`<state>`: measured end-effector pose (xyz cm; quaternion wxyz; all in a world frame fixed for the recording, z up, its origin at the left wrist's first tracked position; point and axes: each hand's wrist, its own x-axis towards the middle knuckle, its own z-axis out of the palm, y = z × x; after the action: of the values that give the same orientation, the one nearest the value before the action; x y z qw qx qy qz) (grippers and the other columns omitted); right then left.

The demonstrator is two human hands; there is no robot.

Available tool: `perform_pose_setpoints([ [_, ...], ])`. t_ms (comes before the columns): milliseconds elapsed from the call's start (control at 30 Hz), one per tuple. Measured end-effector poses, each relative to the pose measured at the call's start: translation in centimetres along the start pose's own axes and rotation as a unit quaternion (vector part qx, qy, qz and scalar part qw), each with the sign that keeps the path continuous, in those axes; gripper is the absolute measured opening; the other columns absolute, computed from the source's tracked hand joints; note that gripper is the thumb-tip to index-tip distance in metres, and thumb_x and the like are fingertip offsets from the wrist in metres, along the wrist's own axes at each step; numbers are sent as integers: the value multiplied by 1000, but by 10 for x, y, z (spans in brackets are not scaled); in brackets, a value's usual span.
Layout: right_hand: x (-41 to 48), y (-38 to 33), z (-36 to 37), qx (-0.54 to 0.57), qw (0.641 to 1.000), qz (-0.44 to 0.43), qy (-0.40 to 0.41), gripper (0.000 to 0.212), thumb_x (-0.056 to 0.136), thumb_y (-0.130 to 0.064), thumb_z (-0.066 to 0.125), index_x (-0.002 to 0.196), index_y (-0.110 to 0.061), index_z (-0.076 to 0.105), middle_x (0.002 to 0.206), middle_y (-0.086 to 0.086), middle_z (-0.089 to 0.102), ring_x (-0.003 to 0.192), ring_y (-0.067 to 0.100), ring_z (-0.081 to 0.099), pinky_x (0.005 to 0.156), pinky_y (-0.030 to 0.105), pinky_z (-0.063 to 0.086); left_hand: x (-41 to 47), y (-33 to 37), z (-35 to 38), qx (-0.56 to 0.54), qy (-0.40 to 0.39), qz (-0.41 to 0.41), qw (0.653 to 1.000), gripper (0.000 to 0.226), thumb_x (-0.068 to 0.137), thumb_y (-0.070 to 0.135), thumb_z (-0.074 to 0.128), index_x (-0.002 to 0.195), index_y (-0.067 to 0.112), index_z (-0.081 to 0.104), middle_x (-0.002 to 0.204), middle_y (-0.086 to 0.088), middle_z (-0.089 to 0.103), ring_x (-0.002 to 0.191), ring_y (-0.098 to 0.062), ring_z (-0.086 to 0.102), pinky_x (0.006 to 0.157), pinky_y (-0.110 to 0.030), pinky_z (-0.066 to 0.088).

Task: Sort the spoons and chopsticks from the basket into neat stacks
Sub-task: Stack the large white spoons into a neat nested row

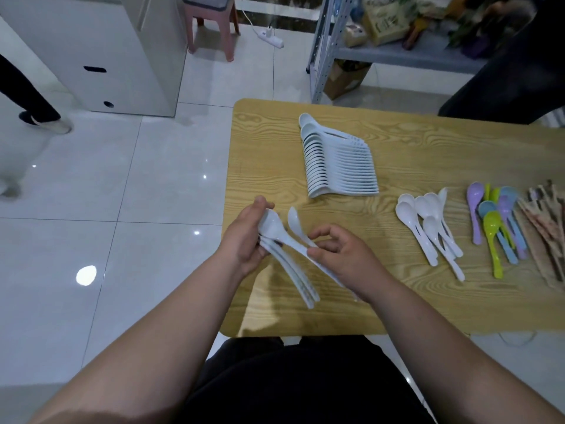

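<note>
My left hand grips a small nested stack of pale blue spoons at their bowls, over the table's left edge. My right hand pinches the handle of a single pale blue spoon, its bowl raised beside the held stack. A long neat row of nested pale blue spoons lies at the middle of the wooden table. To its right lie loose white spoons, coloured spoons and a pile of chopsticks at the right edge. No basket is in view.
A person in dark clothes stands at the table's far right corner beside a metal shelf. Another person's leg is on the tiled floor at left, near a white cabinet and a pink stool.
</note>
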<state>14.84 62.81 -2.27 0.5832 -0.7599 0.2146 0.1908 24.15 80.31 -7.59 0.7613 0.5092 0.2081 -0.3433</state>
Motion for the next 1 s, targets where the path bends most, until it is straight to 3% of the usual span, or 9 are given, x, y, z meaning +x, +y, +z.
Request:
perform_pose_setpoints([
  [200,-10,0,-13,-7,1000,-15,-14,15,93,-21,71,104,-30,66,90,-4,77,82,12,70,84,46,55,-7,7,26,-16,-6,23,1000,17,99,26,58,109,16,67,112,-12,67,103,-30,65,95,-51,50],
  [367,-10,2,-33,-40,996,-72,34,17,91,-28,72,97,-43,66,82,-3,70,76,14,67,73,41,54,-8,0,58,37,18,15,999,20,98,36,60,100,17,57,91,-4,66,80,-19,68,69,-33,52],
  [467,-8,8,-50,-41,995,-75,49,17,91,-29,72,101,-42,67,83,-5,70,74,7,67,70,31,54,-7,-13,80,55,15,13,998,32,94,50,61,102,19,58,96,-6,64,84,-21,67,70,-35,52],
  [567,-7,19,-73,-53,997,-52,37,18,90,-29,72,101,-42,69,80,-10,69,73,0,67,67,21,51,-9,-26,112,21,10,11,1000,49,74,56,67,106,19,61,90,-8,65,82,-22,65,68,-35,53],
  [633,-6,29,-88,-55,997,-50,36,19,88,-29,74,102,-42,70,80,-15,67,73,-5,64,66,15,45,-8,-34,133,4,16,11,1000,49,76,48,71,112,16,61,77,-1,69,70,-17,68,62,-33,56],
  [700,-3,40,-104,-31,998,-56,27,22,88,-30,75,106,-41,72,90,-15,70,81,-5,65,74,15,47,-5,-41,151,-6,27,16,999,31,86,27,75,110,14,61,77,-1,68,68,-19,68,66,-38,58],
  [800,1,52,-133,37,997,-42,-52,26,90,-28,75,114,-36,69,104,-1,73,95,14,71,86,32,55,1,-49,172,-27,57,19,998,19,88,6,69,105,12,64,86,-5,66,77,-24,68,80,-43,59],
  [900,2,67,-164,215,953,45,-210,39,94,-31,67,131,-25,57,120,18,69,103,39,70,78,47,58,8,-54,187,-66,88,22,994,17,88,3,65,102,13,63,92,-7,65,88,-26,67,85,-40,58],
  [1000,3,86,-182,299,895,151,-293,42,101,-42,51,141,-28,50,122,19,67,92,33,70,71,44,59,14,-61,193,-106,104,28,988,16,91,4,62,104,13,61,91,-5,64,83,-22,66,85,-39,55],
])
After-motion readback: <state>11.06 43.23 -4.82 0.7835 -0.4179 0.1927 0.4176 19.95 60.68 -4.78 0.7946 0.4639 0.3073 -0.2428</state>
